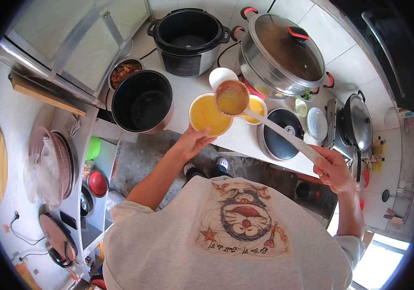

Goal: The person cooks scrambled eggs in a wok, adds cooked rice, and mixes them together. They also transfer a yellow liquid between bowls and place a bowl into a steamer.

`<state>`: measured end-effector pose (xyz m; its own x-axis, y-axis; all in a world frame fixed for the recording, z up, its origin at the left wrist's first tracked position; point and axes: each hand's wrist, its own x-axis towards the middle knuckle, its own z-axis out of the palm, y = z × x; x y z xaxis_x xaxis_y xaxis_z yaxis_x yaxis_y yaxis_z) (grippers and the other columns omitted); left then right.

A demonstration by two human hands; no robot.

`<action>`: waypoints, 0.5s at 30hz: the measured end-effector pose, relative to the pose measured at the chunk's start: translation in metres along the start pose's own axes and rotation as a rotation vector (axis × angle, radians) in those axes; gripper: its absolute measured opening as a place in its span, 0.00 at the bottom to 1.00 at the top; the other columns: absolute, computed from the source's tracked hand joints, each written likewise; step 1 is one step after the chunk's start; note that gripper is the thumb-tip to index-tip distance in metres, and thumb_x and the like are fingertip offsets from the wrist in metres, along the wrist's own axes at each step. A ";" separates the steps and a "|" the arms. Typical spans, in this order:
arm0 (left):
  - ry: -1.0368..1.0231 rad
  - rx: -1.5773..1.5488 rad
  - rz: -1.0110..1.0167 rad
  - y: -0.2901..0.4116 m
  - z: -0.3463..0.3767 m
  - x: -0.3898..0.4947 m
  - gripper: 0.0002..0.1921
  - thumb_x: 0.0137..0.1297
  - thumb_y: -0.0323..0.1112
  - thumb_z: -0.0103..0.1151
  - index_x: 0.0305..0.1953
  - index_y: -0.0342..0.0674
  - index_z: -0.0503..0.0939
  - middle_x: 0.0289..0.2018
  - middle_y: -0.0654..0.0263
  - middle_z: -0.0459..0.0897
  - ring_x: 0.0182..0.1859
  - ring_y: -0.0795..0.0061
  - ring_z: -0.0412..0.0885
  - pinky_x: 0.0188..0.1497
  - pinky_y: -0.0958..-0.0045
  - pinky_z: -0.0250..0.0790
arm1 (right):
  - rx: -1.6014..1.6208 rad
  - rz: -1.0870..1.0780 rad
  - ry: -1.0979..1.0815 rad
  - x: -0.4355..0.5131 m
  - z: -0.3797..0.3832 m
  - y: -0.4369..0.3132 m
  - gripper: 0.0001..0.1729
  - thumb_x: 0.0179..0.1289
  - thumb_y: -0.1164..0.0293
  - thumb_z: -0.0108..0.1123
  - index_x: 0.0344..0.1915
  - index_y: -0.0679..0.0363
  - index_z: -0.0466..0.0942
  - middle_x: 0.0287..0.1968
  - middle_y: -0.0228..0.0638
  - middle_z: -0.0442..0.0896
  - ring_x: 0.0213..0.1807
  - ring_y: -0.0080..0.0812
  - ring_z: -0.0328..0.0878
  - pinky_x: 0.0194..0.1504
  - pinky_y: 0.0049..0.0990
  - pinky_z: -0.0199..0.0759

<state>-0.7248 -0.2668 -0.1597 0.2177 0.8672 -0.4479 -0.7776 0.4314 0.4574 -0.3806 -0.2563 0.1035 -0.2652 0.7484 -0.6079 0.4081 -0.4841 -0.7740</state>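
A bowl of yellow soup or porridge [208, 115] rests in my left hand [194, 143], with the fingers and thumb on its near rim. My right hand [333, 170] grips the far end of a long-handled ladle [283, 132]. The ladle's scoop [231, 98] is over the right side of that bowl and has some yellow liquid inside. Partly behind the scoop is a second bowl of yellow liquid [255, 108] on the counter. A white bowl [223, 77] stands just beyond the scoop. Left of my left hand is a dark inner cooking pot [142, 101], with no food visible inside.
On the white counter [183, 85] stand a pressure cooker [192, 40], a lidded steamer pot [283, 50] and a metal bowl of brown food pieces [126, 72]. A round dark lid [283, 134] lies near the front edge. To the right, a lidded wok [357, 121] sits by the stove.
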 end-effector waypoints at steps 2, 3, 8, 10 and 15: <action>0.026 0.043 0.001 -0.004 -0.005 0.005 0.24 0.66 0.26 0.54 0.61 0.40 0.61 0.54 0.61 0.72 0.55 0.67 0.75 0.55 0.68 0.76 | 0.074 0.011 0.044 -0.002 -0.007 0.016 0.23 0.68 0.70 0.51 0.62 0.63 0.68 0.21 0.25 0.70 0.15 0.10 0.54 0.14 0.12 0.44; 0.027 0.052 -0.008 -0.005 -0.008 0.007 0.24 0.66 0.26 0.54 0.61 0.39 0.61 0.53 0.61 0.72 0.55 0.67 0.75 0.55 0.68 0.76 | 0.079 0.004 0.062 0.000 -0.010 0.024 0.23 0.69 0.70 0.51 0.62 0.63 0.68 0.21 0.25 0.70 0.15 0.10 0.54 0.14 0.12 0.44; -0.024 -0.014 -0.071 -0.009 -0.027 0.019 0.29 0.63 0.24 0.57 0.62 0.48 0.56 0.55 0.61 0.71 0.53 0.67 0.77 0.53 0.68 0.77 | 0.110 0.030 0.173 0.020 -0.013 0.069 0.23 0.69 0.70 0.51 0.62 0.61 0.68 0.22 0.25 0.70 0.16 0.10 0.55 0.15 0.12 0.45; -0.020 -0.004 -0.059 -0.009 -0.025 0.019 0.29 0.63 0.24 0.57 0.62 0.48 0.56 0.54 0.60 0.71 0.53 0.66 0.77 0.53 0.67 0.77 | 0.144 0.058 0.222 0.032 -0.011 0.087 0.23 0.68 0.71 0.52 0.62 0.60 0.69 0.22 0.24 0.70 0.17 0.11 0.57 0.16 0.12 0.47; -0.012 -0.005 -0.057 -0.011 -0.028 0.015 0.28 0.64 0.25 0.56 0.62 0.44 0.56 0.55 0.59 0.71 0.55 0.64 0.76 0.54 0.66 0.76 | -0.300 -0.100 0.410 0.065 -0.002 0.135 0.23 0.66 0.70 0.54 0.61 0.58 0.71 0.23 0.31 0.76 0.18 0.24 0.69 0.23 0.23 0.63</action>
<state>-0.7297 -0.2657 -0.1927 0.2684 0.8442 -0.4640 -0.7670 0.4787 0.4273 -0.3410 -0.2719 -0.0397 0.0241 0.9296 -0.3678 0.6468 -0.2950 -0.7033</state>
